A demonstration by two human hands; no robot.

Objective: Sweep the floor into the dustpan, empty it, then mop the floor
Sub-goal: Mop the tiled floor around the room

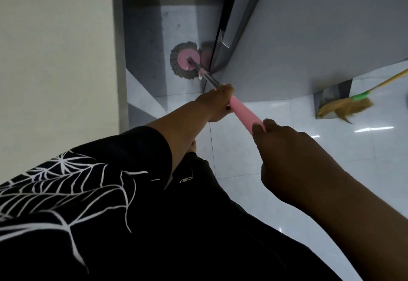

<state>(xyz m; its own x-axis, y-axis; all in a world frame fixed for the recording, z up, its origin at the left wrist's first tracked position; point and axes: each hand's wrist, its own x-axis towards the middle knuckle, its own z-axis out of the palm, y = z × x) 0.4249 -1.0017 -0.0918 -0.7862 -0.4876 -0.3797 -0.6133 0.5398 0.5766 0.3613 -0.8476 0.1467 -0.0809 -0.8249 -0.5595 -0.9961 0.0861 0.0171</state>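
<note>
1. The left grip (217, 101), a bare hand, is curling closed round the handle of the mop (185, 61), at the spot where the pink sleeve meets the bare metal shaft.
2. The right grip (284, 148) is wrapping closed round the near end of the same pink sleeve. A short stretch of sleeve is showing between the two hands.
3. The mop's round head, grey strands around a pink disc, is lying flat on the floor (254, 159) in a narrow, shadowed gap ahead of the person.
4. A cream wall (55, 48) is bounding that gap on the left and a tall grey panel (309, 37) is closing it on the right. The mop head is sitting just beside the panel's shiny edge, which is reflecting it.
5. A broom (344, 108) is leaning at the far right, well apart from the mop. Its straw bristles are resting on glossy white tiles, and it is looking blurred.
6. A black garment (66, 192) with a white web print is filling the lower left.
</note>
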